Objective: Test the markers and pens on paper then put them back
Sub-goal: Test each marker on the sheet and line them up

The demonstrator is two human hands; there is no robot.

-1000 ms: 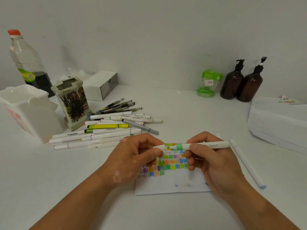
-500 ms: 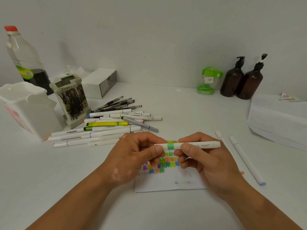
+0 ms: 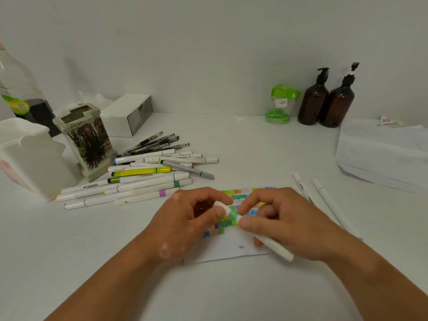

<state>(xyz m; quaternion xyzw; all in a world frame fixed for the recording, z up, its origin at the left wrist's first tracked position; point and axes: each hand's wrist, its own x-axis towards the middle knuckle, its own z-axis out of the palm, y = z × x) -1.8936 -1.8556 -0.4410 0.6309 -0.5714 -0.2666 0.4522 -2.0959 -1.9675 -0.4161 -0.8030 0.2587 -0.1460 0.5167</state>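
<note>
Over the paper [image 3: 231,251], both our hands are on one white marker [image 3: 266,239] with a green band. Left hand [image 3: 185,223] pinches the cap end between thumb and forefinger; right hand [image 3: 284,223] is wrapped round the barrel, whose tail sticks out toward us below the palm. Marker is tilted, lifted clear of the sheet, right above the swatches. We can't tell if the cap is seated, coming off or going on; the fingers hide the joint.

Paper lies flat on the table [image 3: 231,293], top part filled with rows of colour patches, lower part mostly blank bar one small blue dot. So a good share of testing looks done.

Right of the paper, two white markers [image 3: 315,193] lie side by side, apart from the rest. Could be a done pile, can't confirm.

Left of the paper, a big pile [image 3: 148,179] of markers plus several dark pens [image 3: 157,144] at the back, all loose on the table. Beyond it, a decorated holder [image 3: 85,140] and a white bin [image 3: 30,158]; nothing visibly sticks out of either.

Our read: roughly mid-task. Put-back step not started as far as we see. Left to do: finish this marker, any untested ones in the pile, the pens, then stow everything.
</note>
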